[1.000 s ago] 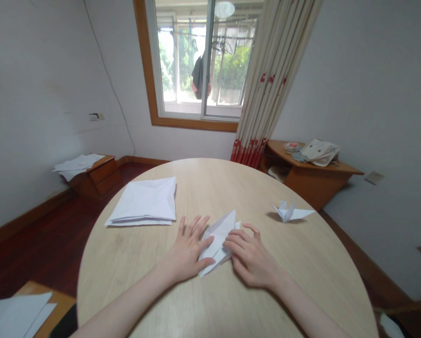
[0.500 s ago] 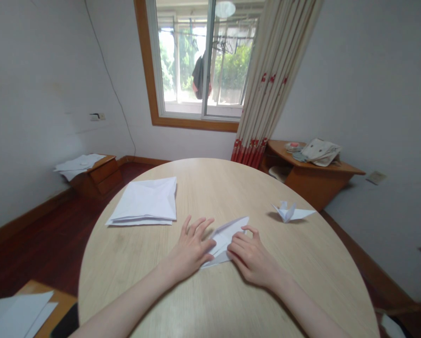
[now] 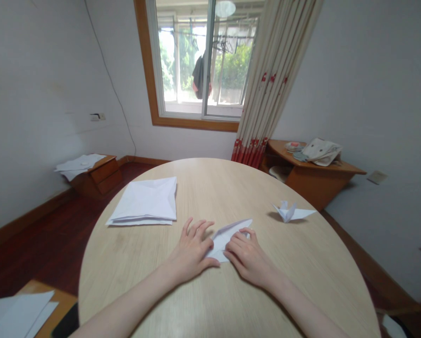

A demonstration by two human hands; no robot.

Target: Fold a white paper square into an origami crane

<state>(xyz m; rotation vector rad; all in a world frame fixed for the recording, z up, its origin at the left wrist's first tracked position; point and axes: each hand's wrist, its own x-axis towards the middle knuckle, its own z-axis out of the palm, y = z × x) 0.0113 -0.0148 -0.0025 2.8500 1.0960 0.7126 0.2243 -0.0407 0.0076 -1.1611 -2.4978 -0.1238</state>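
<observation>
A white sheet of folded paper [image 3: 222,241] lies at a slant on the table between my two hands, its pointed end up and to the right. My left hand [image 3: 194,246] rests at its left side, fingers spread, with the index fingertip on the paper and the thumb stretched along the near edge. On the right side, my right hand [image 3: 245,251] has its fingers bunched and pressed on the paper's edge, covering part of it. To the right stands a folded paper crane [image 3: 290,212], apart from both hands.
A stack of white folded paper [image 3: 145,199] lies at the left of the round wooden table [image 3: 210,300]. Beyond the table are a drawer cabinet [image 3: 105,176] with papers and a corner desk [image 3: 309,183] with a cloth bag [image 3: 321,151]. More paper sheets [image 3: 18,312] lie at lower left.
The folded paper has shifted slightly right and its near part has changed shape. My left thumb has slid to the right and down, while my right fingers have moved slightly left.
</observation>
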